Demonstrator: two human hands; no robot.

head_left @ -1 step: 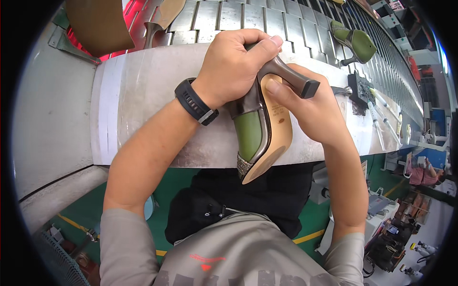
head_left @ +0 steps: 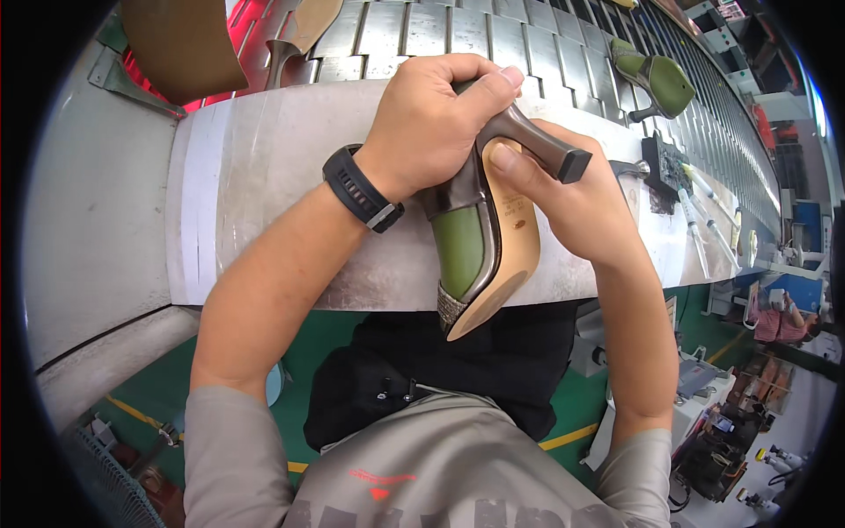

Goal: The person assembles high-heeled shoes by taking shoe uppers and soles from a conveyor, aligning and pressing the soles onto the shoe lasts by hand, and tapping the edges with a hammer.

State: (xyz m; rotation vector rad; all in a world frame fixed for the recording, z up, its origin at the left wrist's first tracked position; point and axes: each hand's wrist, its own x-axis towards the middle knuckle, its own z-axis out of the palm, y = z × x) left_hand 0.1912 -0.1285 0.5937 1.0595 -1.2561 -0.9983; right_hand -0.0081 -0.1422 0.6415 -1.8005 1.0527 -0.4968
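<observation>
The person holds a green high-heeled shoe (head_left: 480, 255) in both hands over the near edge of a grey metal workbench (head_left: 264, 176), sole turned up and to the right, toe pointing down toward the person's lap. The left hand (head_left: 431, 119) is wrapped closed over the back of the shoe from the left, its fingers curled over the top where the dark heel (head_left: 537, 145) begins. The right hand (head_left: 572, 198) cradles the shoe from the right, thumb (head_left: 515, 167) pressed flat on the tan sole just below the heel, with the heel's block tip jutting out above that hand. A black wristband (head_left: 361, 189) sits on the left wrist.

Beyond the hands, at the far side of the bench, runs a conveyor of metal slats (head_left: 458, 35). On it to the far right lies another green heeled shoe (head_left: 656, 79), well apart from the hands. To the far left a tan shoe sole (head_left: 304, 26) rests on the slats, beside a brown sheet (head_left: 180, 44). On the bench just right of the right hand sits a small dark fixture (head_left: 664, 172), with thin white tube-like tools (head_left: 700, 211) lying near it. The two hands and the shoe hide the middle of the bench behind them.
</observation>
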